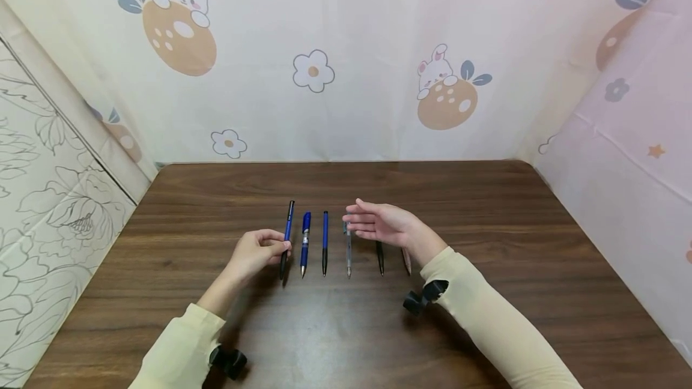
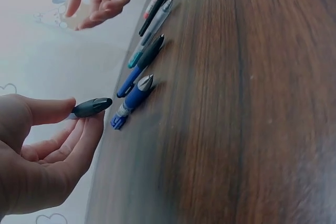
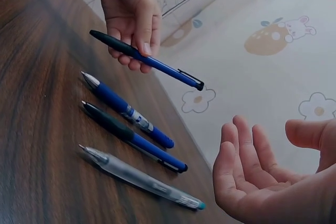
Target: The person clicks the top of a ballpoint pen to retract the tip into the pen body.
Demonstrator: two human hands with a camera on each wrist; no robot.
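Observation:
My left hand (image 1: 263,254) pinches a blue pen with a black grip (image 3: 163,67) between thumb and fingers, lifted off the table at the row's left end. Beside it lie a blue pen with a silver tip (image 1: 305,251), another blue pen with a black grip (image 1: 325,239) and a clear pen with a teal end (image 3: 157,182). Over the upper part of the clear pen, my right hand (image 1: 381,223) hovers with fingers extended and nothing in it. Partly hidden under that hand and wrist are a black pen (image 1: 380,260) and a pinkish pen (image 1: 406,262).
The pens lie on a dark brown wooden table (image 1: 216,191). Behind it hangs a pale curtain (image 1: 367,107) printed with rabbits and flowers. Black wrist mounts (image 1: 229,362) are strapped over the cream sleeves (image 1: 486,311).

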